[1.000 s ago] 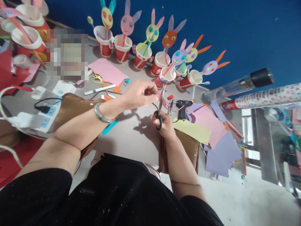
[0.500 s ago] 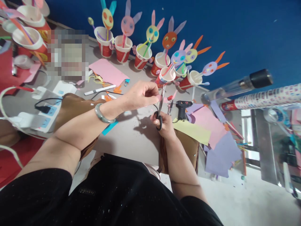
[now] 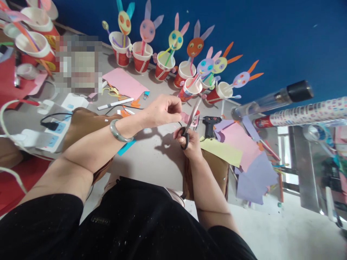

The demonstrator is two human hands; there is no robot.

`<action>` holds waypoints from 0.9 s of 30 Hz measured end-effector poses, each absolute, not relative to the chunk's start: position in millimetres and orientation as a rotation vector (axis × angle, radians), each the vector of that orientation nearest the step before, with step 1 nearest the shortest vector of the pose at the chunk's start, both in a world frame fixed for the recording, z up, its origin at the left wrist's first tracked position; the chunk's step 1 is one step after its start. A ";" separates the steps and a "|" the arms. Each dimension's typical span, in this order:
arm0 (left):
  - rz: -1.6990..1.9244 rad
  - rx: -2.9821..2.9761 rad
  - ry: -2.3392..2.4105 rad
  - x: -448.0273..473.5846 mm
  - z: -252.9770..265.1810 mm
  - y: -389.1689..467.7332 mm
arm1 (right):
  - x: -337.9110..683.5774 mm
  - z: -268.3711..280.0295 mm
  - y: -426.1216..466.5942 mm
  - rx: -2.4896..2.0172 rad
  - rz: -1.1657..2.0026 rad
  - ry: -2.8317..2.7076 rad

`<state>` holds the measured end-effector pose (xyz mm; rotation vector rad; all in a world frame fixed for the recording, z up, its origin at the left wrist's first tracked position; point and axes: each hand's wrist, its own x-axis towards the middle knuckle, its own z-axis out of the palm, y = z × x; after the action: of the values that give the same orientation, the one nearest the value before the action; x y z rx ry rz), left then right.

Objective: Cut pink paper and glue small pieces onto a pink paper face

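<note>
My left hand, with a bangle on its wrist, pinches a small piece of pink paper between thumb and fingers. To its right, my right hand grips the black handles of a pair of scissors. The blades point up and away, beside the pink piece; whether they touch it I cannot tell. Behind the blades stands a red and white paper cup bearing a purple paper rabbit face. A black glue gun lies just right of the scissors.
Several more cups with rabbit faces line the blue wall. Pink paper and a white pen lie at the left, near a power strip. Yellow paper and purple paper are on the right, below a long clear tube.
The scissors have tilted to the right, their blades moving off from my left fingers. More of the pink piece shows now. My left hand stays nearly still.
</note>
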<state>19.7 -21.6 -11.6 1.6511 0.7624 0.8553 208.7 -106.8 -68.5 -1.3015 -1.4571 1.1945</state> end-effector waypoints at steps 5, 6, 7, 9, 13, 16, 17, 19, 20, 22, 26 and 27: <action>0.834 1.830 0.862 19.6 -14.4 -20.7 | 210.1 -71.8 -108.3 -1.236 1.087 -1.348; 0.813 1.870 0.881 19.7 -15.3 -20.6 | 210.4 -72.4 -108.7 -1.242 1.065 -1.332; 0.792 1.909 0.902 19.8 -16.4 -20.5 | 210.7 -72.8 -109.1 -1.248 1.044 -1.320; 0.758 1.980 0.944 20.1 -18.8 -20.1 | 211.1 -73.6 -109.5 -1.241 1.016 -1.308; 0.705 2.069 0.981 20.5 -23.1 -19.5 | 211.0 -75.6 -108.5 -1.247 1.002 -1.274; 0.648 2.080 0.927 20.7 -22.9 -20.5 | 209.9 -76.7 -106.6 -1.297 0.965 -1.274; 0.620 2.077 0.901 20.7 -21.9 -21.0 | 209.3 -76.5 -106.1 -1.304 0.954 -1.278; 0.556 2.074 0.865 20.5 -19.0 -22.0 | 208.1 -75.2 -105.6 -1.315 0.945 -1.283; 0.519 2.079 0.861 20.2 -17.4 -22.4 | 207.6 -74.1 -105.5 -1.325 0.942 -1.287; 0.411 2.109 0.878 19.1 -15.2 -22.9 | 206.8 -71.8 -105.7 -1.357 0.916 -1.301; 0.064 2.276 0.922 14.7 -15.7 -24.4 | 206.3 -68.4 -106.3 -1.425 0.839 -1.324; -0.038 2.327 0.912 13.3 -16.5 -25.1 | 206.1 -68.0 -106.4 -1.430 0.835 -1.320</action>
<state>13.3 -25.1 -16.5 2.3267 0.9122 -0.0381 206.1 -106.4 -68.0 -1.4298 -1.3205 0.8353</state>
